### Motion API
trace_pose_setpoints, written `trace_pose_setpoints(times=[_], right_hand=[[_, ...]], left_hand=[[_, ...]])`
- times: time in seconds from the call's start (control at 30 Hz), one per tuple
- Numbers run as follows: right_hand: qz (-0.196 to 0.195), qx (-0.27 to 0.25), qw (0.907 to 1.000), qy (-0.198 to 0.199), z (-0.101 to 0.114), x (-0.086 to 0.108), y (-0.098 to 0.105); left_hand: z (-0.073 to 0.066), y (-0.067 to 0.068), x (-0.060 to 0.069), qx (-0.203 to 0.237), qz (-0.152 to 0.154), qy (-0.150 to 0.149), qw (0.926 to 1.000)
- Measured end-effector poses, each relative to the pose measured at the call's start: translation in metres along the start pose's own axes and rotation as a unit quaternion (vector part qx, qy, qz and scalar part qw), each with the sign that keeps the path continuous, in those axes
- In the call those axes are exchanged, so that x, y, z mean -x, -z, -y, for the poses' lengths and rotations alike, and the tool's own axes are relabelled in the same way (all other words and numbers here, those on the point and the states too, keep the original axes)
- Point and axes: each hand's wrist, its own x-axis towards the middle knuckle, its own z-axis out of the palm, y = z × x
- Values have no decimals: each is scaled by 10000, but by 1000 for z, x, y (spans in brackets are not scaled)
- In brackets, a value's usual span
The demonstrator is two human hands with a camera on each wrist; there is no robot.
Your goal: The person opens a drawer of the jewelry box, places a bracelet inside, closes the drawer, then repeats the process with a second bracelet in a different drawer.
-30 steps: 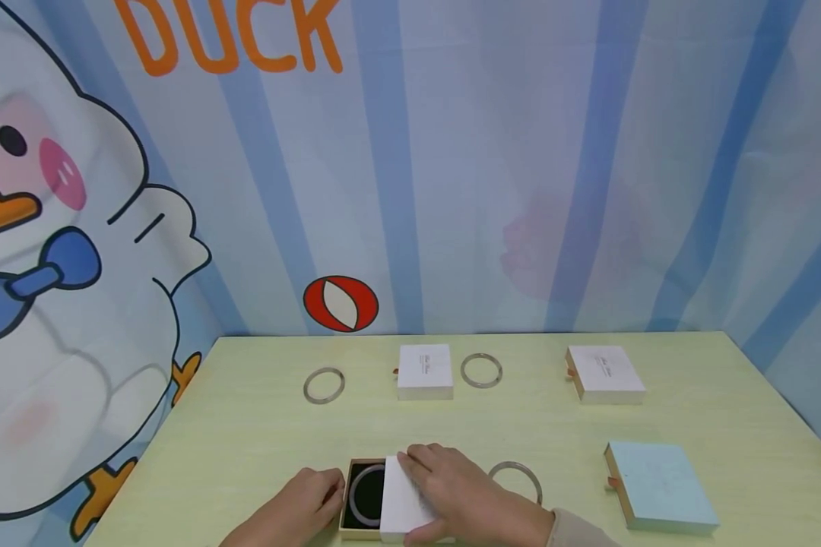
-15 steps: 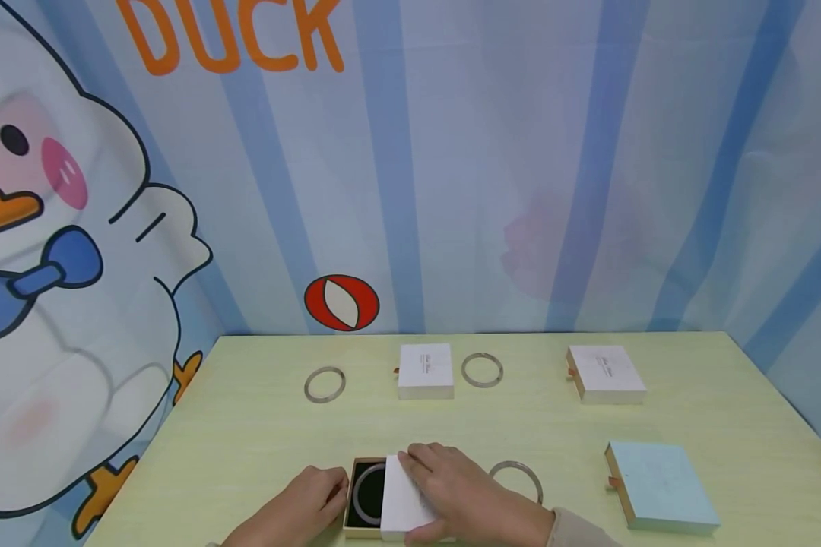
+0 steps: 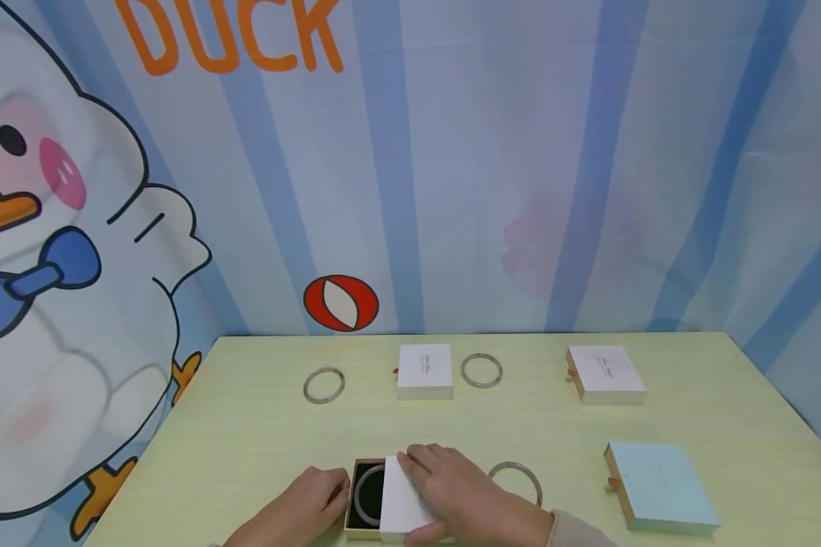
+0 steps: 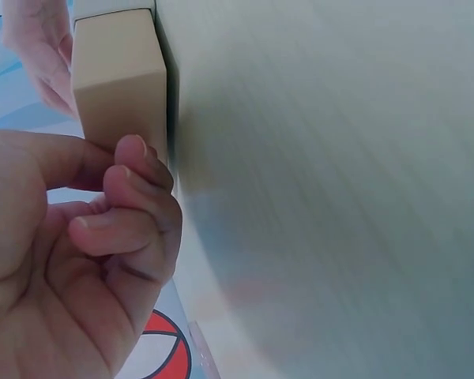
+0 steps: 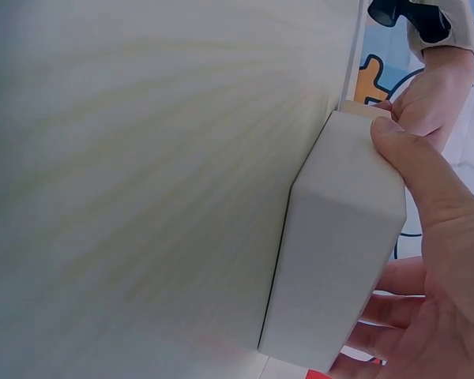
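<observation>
A drawer box with a white sleeve (image 3: pixel 405 497) stands near the table's front edge, its tray (image 3: pixel 362 534) partly out to the left. In the tray's black lining lies a ring-shaped bangle (image 3: pixel 359 497). My left hand (image 3: pixel 301 505) is at the tray's left end, fingers curled, thumb and forefinger at the end wall (image 4: pixel 122 103); any pull tab between them is hidden. My right hand (image 3: pixel 468 497) grips the sleeve from above, thumb on the near side (image 5: pixel 344 245) and fingers over the far side.
Another bangle (image 3: pixel 520 467) lies partly behind my right hand. Farther back are a bangle (image 3: pixel 324 385), a white box (image 3: pixel 426 372), another bangle (image 3: pixel 482 371) and a second white box (image 3: pixel 605 374). A light blue box (image 3: pixel 662 486) lies at the right.
The tray and my left hand have shifted slightly to the right, so a little less of the tray shows. My right hand stays on the sleeve.
</observation>
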Motion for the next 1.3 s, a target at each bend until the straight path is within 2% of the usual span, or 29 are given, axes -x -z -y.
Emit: trace_pose_setpoints(times=[0.77, 1.03, 1.3], right_hand=[[-17, 194, 9998, -27, 1, 0, 1], [-14, 286, 9996, 23, 1, 0, -1], [50, 268, 9996, -67, 1, -1, 0]], left_hand=[[3, -2, -3, 47, 26, -109, 9999], [2, -3, -2, 18, 4, -236, 9997], [1, -4, -4, -16, -7, -191, 9998]])
